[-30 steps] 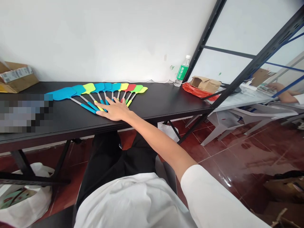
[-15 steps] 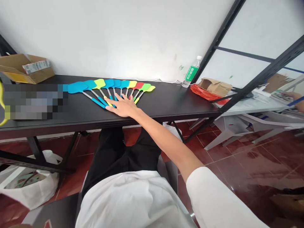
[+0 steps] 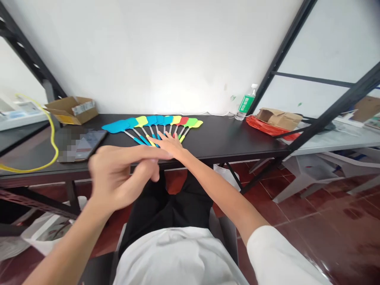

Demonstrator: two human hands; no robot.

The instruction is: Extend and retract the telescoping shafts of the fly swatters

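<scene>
Several fly swatters [image 3: 151, 120] lie fanned out on the black table, with blue, yellow-green, red and green heads toward the wall. Their thin metal shafts run down to coloured handles that converge near the front edge. Over these handles rests my right hand [image 3: 170, 145], palm down with its fingers spread, hiding some handle ends. My left hand [image 3: 118, 174] is raised in front of the table, nearer the camera. Its index finger points right and its thumb stands apart, while the other fingers are curled; I see nothing held in it.
A phone-like dark device [image 3: 89, 145] lies on the left beside a yellow cable [image 3: 53, 134]. Behind it stands an open cardboard box [image 3: 73, 111]. On the right are a water bottle [image 3: 247, 103], a red plastic bag [image 3: 264, 127] and a black metal frame [image 3: 320, 118].
My left hand has come up into view from the lower left. The view has shifted, so the table appears lower and further right. My right hand stays spread on the swatter handles.
</scene>
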